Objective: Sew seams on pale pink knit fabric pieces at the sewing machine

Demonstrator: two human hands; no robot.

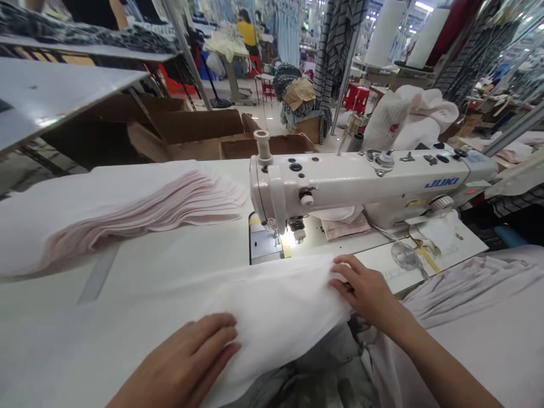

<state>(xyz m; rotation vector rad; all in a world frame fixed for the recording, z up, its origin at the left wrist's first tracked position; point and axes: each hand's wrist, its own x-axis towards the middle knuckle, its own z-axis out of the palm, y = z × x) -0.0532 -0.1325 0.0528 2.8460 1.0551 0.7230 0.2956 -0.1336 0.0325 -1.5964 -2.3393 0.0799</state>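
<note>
A white fabric piece lies across the front of the sewing table, its near edge hanging over my lap. My left hand rests on the left part of it with fingers stretched out. At its right end, my right hand pinches the fabric's edge between thumb and curled fingers. Just beyond the fabric stands a white sewing machine, its lamp lit over the needle and presser foot. The fabric's far edge is in front of the needle plate, apart from the foot.
A thick stack of white and pale pink fabric pieces lies on the left. A pink checked piece is under the machine arm. Pale cloth hangs at right. Cardboard boxes stand behind the table; a person in yellow sits farther back.
</note>
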